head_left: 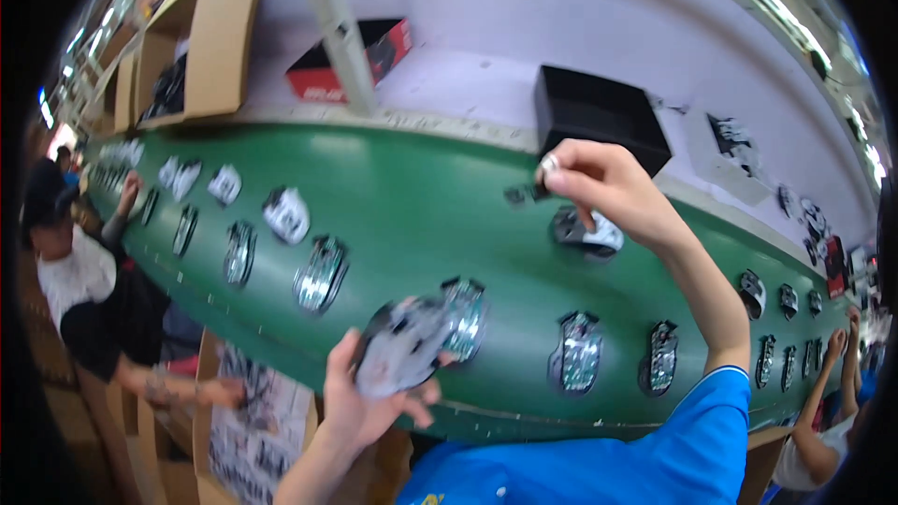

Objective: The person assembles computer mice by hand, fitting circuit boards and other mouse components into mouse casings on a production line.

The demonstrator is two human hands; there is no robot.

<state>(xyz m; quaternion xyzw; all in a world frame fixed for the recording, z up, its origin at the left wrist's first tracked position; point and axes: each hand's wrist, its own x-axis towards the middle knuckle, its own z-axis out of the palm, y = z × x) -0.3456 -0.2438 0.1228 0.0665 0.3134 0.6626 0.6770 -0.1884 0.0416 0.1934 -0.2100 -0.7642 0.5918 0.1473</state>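
- My left hand [351,411], at the lower middle of the frame, grips a grey-and-white plastic shell [398,355] along its edge, thumb up at its left side and fingers curled beneath; the shell is blurred.
- That shell is just above my palm, partly covering a circuit board in a dark base [466,313] on the green work surface [421,196].
- My right hand [603,185], right of centre, has its thumb and fingertips pinched on a small dark piece [522,194], too blurred to tell its kind.
- Under my right hand lies a white-and-black shell [599,236]; a black open box [599,108] stands just behind.
- More boards in dark bases [578,355] run in a row toward both sides of the frame.
- At the left edge, a co-worker [79,271] sits beside the work surface.
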